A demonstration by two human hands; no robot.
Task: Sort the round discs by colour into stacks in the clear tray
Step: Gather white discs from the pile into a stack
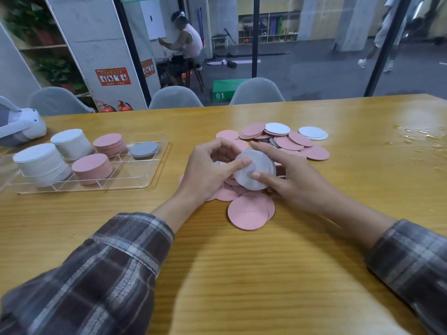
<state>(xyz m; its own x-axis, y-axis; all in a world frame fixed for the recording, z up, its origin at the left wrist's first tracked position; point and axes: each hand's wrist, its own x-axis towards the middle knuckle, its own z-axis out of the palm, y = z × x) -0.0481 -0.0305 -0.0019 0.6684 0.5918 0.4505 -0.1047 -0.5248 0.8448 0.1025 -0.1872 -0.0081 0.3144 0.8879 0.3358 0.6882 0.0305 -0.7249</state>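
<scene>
Both hands meet over the middle of the wooden table (242, 274), clamped together on a small bundle of white discs (260, 165) that is held tilted above the loose pile. The left hand (208, 170) curls its fingers round the bundle's far edge, with the thumb laid across the face. The right hand (290, 180) presses its thumb on the lower face and stretches its forefinger along the upper rim; its other fingers are hidden behind.

Under the hands and out toward one o'clock lies a spread of loose pink discs (290, 141), overlapping one another, with a few grey edges showing among them. A big pink disc (248, 212) lies at six o'clock from the bundle, just beside the wrists. Two loose white discs (312, 132) rest at two o'clock, at the pile's far edge.

The clear tray (145, 182) sits at nine o'clock from the hands, well apart from them. It holds two tall white stacks (38, 160), two pink stacks (93, 168) and a low grey stack (144, 149) at its right end.

A white headset (21, 126) lies at ten o'clock, beyond the tray. Crumpled clear wrap (420, 139) lies at three o'clock, near the table's edge.
</scene>
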